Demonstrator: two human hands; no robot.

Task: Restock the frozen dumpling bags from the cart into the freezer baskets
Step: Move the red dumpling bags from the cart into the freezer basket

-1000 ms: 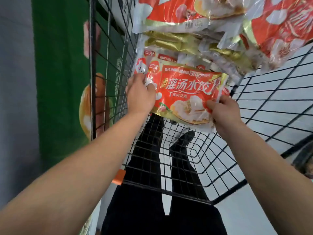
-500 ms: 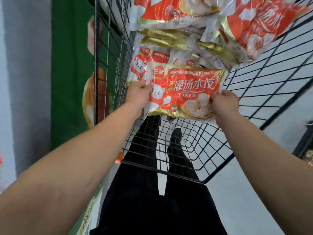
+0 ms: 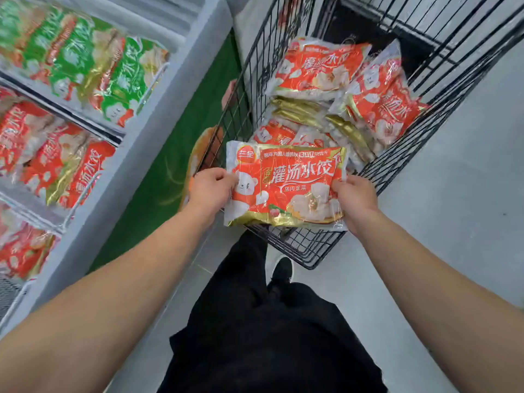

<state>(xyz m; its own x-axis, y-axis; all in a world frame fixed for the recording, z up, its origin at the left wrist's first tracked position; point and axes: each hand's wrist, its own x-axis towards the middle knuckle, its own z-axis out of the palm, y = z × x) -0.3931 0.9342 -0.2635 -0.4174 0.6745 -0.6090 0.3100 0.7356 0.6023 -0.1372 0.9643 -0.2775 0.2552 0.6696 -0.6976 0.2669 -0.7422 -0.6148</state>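
Observation:
I hold a red and gold dumpling bag (image 3: 286,185) flat above the near end of the black wire cart (image 3: 306,251). My left hand (image 3: 211,190) grips its left edge and my right hand (image 3: 354,199) grips its right edge. Several more red dumpling bags (image 3: 320,69) lie piled in the cart beyond it. To the left the open freezer (image 3: 181,89) shows wire baskets holding red bags (image 3: 59,163) and green bags (image 3: 85,61).
The freezer's green front panel (image 3: 158,188) stands close against the cart's left side. Grey floor (image 3: 453,194) lies to the right of the cart. My black-trousered legs and a shoe (image 3: 282,272) are below the bag.
The bag has come up out of the cart toward me, both hands still gripping it. My view has swung up and left, bringing the freezer baskets into sight.

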